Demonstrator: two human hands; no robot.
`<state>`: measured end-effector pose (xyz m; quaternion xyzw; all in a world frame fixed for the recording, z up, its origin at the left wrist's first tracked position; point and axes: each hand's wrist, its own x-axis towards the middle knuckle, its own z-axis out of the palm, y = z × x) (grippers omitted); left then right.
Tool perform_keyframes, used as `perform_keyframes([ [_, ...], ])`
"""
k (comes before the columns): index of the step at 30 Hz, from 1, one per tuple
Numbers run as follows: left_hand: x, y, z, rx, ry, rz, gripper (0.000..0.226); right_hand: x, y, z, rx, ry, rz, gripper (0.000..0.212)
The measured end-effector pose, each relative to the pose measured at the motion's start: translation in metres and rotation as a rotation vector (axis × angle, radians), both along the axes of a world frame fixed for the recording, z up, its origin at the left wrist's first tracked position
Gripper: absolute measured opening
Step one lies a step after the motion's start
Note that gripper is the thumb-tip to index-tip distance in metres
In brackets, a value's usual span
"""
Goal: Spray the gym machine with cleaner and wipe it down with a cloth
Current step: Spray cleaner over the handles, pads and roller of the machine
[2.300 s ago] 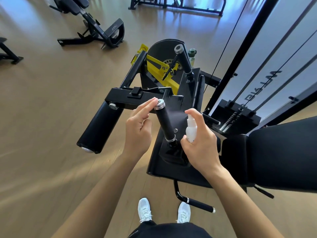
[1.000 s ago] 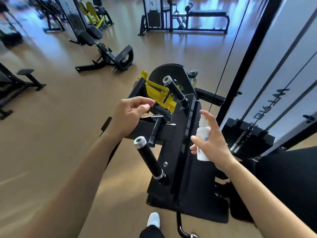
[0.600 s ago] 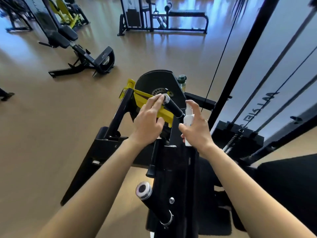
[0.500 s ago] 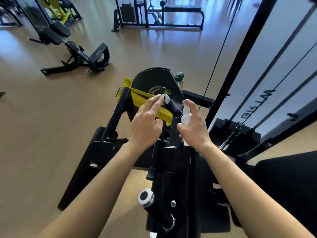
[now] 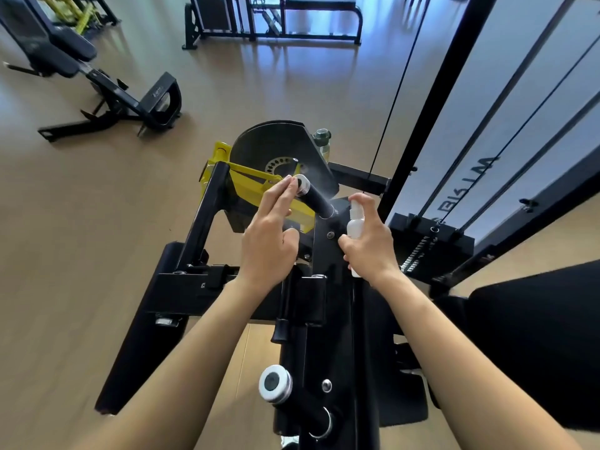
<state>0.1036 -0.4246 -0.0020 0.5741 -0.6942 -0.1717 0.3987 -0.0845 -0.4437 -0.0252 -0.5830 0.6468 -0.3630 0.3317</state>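
The right hand (image 5: 370,246) wraps the spray bottle (image 5: 355,224), aimed at the black handle (image 5: 317,200) just left of it. The left hand (image 5: 269,241), fingers straight, touches the end cap (image 5: 303,185). Cleaner could drift onto those fingers.

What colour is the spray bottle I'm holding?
White. The plastic spray bottle shows best in head view.
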Motion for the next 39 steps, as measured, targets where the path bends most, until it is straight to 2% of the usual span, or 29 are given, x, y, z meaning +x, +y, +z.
perform_keyframes([
  [8,-0.003,0.016,0.006,0.115,0.101,-0.037,0.079,-0.033,0.035,0.003,-0.009,-0.190,0.035,0.081],
  [11,-0.005,0.042,0.015,0.202,0.252,-0.052,0.067,-0.057,0.064,-0.005,0.059,-0.242,0.062,0.083],
  [16,-0.007,0.103,0.039,0.312,0.459,-0.081,0.033,-0.093,0.123,-0.031,0.156,-0.207,0.129,0.086],
  [21,-0.016,0.164,0.053,0.306,0.710,0.074,0.031,-0.111,0.177,-0.051,0.248,-0.236,0.216,0.080],
  [26,-0.044,0.216,0.030,0.220,0.626,0.302,0.024,-0.122,0.221,-0.067,0.232,-0.196,0.378,0.086],
  [30,-0.059,0.222,0.018,0.094,0.572,0.413,0.026,-0.127,0.255,-0.081,0.190,-0.130,0.484,0.080],
  [34,-0.065,0.218,0.013,0.015,0.496,0.476,0.029,-0.132,0.277,-0.097,0.184,-0.117,0.458,0.072],
  [39,-0.066,0.220,0.015,0.060,0.523,0.508,0.035,-0.133,0.282,-0.105,0.209,-0.134,0.329,0.067],
])
